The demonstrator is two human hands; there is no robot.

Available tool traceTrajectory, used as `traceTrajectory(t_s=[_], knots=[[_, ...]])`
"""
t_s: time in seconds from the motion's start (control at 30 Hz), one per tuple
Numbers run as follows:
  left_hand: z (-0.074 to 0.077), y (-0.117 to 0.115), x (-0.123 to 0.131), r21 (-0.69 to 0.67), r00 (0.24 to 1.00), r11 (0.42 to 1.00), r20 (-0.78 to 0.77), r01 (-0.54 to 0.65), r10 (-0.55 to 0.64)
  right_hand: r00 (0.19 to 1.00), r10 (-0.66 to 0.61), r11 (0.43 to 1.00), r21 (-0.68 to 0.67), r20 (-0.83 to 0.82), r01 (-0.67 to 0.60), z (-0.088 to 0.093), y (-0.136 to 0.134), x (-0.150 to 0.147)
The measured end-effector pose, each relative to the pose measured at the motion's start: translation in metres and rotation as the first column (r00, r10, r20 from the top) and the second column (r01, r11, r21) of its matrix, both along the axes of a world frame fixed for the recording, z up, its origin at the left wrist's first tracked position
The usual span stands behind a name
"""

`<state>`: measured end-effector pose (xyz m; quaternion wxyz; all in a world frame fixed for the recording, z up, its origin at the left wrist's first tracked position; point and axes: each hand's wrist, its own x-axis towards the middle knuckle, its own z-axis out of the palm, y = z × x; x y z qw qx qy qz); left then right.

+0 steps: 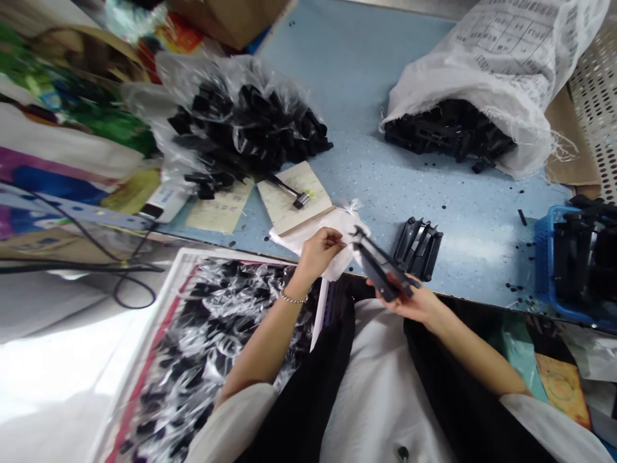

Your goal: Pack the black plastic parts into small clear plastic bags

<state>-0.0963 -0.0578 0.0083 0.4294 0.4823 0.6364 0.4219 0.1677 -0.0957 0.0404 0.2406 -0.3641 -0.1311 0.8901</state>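
Note:
My right hand (418,302) grips a long black plastic part (380,267) near the front edge of the light blue table (376,96), its far end tilted up toward the left. My left hand (319,251) pinches the edge of a small clear plastic bag (340,226) right beside that far end. A stack of similar black parts (418,247) stands on the table just behind my right hand.
An open clear bag of black parts (245,125) lies at the back left and a white woven sack of black parts (486,83) at the back right. A blue basket (547,270) holds more parts at the right. A box of bagged parts (193,360) sits lower left.

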Motion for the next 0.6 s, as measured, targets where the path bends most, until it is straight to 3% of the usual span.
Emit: traceTrajectory(t_s=[0.1, 0.2, 0.3, 0.4, 0.5, 0.53, 0.6], knots=[[0.004, -0.005, -0.012, 0.035, 0.997, 0.997, -0.007, -0.076, 0.076, 0.998, -0.025, 0.989, -0.145, -0.056, 0.017, -0.012, -0.002, -0.036], [0.011, -0.010, -0.022, 0.062, 0.995, 0.994, -0.033, -0.095, 0.097, 0.993, -0.083, 0.992, -0.100, -0.084, 0.074, -0.016, -0.003, -0.042], [0.015, -0.013, -0.021, 0.078, 0.979, 0.990, -0.153, -0.120, 0.131, 0.993, -0.061, 0.996, -0.078, -0.102, 0.054, -0.017, -0.006, -0.040], [0.016, -0.020, -0.014, 0.147, 0.923, 0.989, -0.384, 0.025, 0.034, 0.996, -0.067, 0.996, -0.062, -0.067, 0.063, -0.021, -0.009, -0.034], [0.010, -0.026, -0.007, 0.167, 0.783, 0.950, -0.613, 0.263, -0.109, 0.994, -0.109, 0.994, -0.017, -0.033, 0.108, -0.025, -0.010, -0.020], [0.007, -0.026, -0.005, 0.166, 0.759, 0.942, -0.639, 0.291, -0.122, 0.993, -0.116, 0.993, -0.008, -0.021, 0.116, -0.025, -0.010, -0.015], [0.003, -0.024, -0.004, 0.155, 0.786, 0.955, -0.609, 0.251, -0.108, 0.992, -0.129, 0.992, -0.005, 0.004, 0.129, -0.024, -0.010, -0.008]])
